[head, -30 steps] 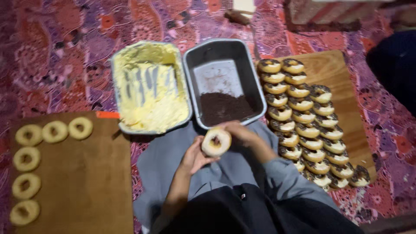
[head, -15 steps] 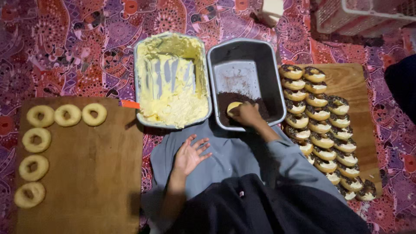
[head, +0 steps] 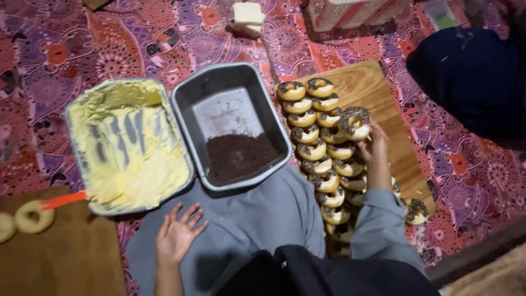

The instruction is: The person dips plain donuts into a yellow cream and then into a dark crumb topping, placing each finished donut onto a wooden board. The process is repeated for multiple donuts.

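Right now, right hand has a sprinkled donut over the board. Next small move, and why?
Probably lower the donut onto the bare wood of the board beside the top rows. The right hand holds it just above them, already coated, and that strip is free. The left hand rests idle.

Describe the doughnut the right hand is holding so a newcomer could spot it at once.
Find the wooden board right of the grey tray of dark sprinkles, lined with rows of doughnuts. Above the outer row, the right hand holds one sprinkle-topped doughnut. It alone is lifted and tilted; the others lie flat.
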